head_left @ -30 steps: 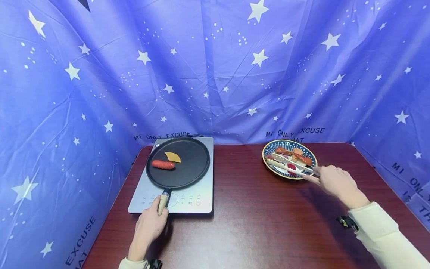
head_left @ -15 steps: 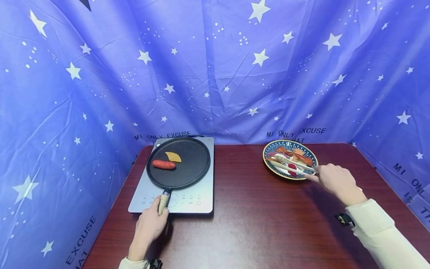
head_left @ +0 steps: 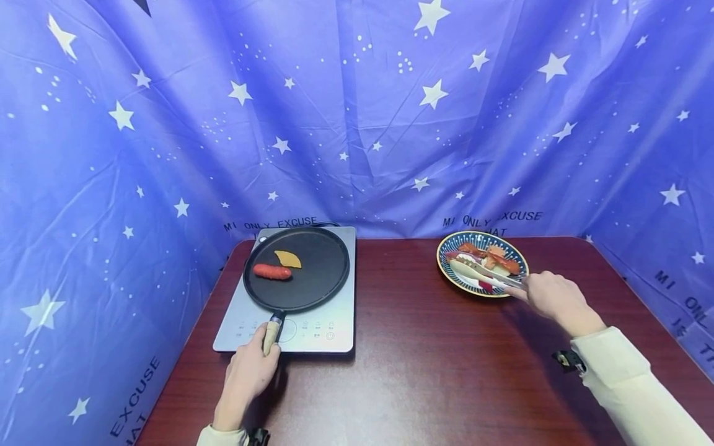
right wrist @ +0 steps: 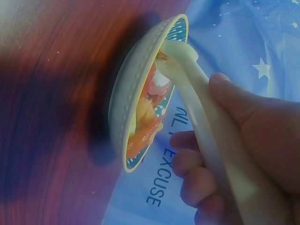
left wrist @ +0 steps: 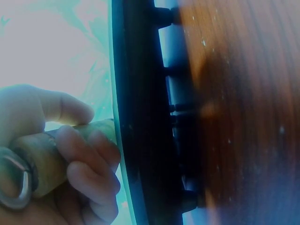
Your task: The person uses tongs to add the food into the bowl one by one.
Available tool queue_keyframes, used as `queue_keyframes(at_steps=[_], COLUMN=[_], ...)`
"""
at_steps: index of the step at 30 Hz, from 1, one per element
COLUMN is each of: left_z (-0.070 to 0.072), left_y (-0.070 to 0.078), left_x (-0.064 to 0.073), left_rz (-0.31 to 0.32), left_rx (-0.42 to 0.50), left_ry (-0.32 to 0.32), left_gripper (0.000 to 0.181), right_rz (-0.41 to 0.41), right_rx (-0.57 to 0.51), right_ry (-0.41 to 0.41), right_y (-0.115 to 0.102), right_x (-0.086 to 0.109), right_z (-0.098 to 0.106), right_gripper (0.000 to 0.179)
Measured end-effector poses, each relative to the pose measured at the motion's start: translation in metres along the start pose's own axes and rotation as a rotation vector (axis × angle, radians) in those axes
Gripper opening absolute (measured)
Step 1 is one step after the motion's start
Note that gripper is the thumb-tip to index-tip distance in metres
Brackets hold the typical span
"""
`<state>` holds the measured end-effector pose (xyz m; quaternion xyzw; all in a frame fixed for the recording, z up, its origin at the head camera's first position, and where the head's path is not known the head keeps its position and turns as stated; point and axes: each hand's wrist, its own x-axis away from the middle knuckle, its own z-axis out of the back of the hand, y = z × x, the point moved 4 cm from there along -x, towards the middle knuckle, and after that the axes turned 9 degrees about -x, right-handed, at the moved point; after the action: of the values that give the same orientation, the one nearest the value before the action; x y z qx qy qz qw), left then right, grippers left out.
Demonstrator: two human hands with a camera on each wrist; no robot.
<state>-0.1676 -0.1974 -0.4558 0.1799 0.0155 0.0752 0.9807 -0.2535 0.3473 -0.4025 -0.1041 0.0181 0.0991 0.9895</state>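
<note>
My left hand (head_left: 251,371) grips the pale handle (head_left: 271,334) of a flat black frying pan (head_left: 323,269). A red sausage (head_left: 272,272) and a yellow wedge-shaped piece (head_left: 287,259) lie on the pan's left side. In my right hand (head_left: 558,298) I hold cream-coloured tongs (right wrist: 206,110), thumb on one arm and fingers curled round the other. Their tips reach into the left part of a blue-patterned plate (head_left: 468,236) of food, right at a brownish piece (right wrist: 162,55). Whether the tips pinch it, I cannot tell. Orange-red pieces (head_left: 504,262) lie further right.
The pan stands on a silver induction cooker (head_left: 340,322) at the left of the dark red wooden table (head_left: 401,334). A blue curtain (head_left: 357,124) with white stars hangs behind the table and along both sides.
The tongs' arms have drawn together over the left part of the plate. My right wrist has shifted slightly left. The left hand, pan and sausage stay as they were.
</note>
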Motion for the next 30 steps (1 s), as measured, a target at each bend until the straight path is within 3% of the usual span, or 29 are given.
queue_keyframes(at_steps=[14, 20, 30], left_z=[0.001, 0.001, 0.001], left_y=[0.0, 0.0, 0.0], left_x=[-0.001, -0.001, 0.0], left_rz=[0.002, 0.004, -0.004], left_rx=[-0.002, -0.005, -0.001], left_ry=[-0.004, -0.004, -0.007], left_gripper=[0.053, 0.053, 0.053], right_rz=[-0.043, -0.013, -0.031], right_rx=[-0.044, -0.052, -0.121], right_ry=[-0.047, -0.019, -0.013], right_y=[0.002, 0.0, 0.005], right_x=[0.003, 0.005, 0.017], right_z=[0.002, -0.004, -0.014], right_gripper=[0.05, 0.048, 0.049])
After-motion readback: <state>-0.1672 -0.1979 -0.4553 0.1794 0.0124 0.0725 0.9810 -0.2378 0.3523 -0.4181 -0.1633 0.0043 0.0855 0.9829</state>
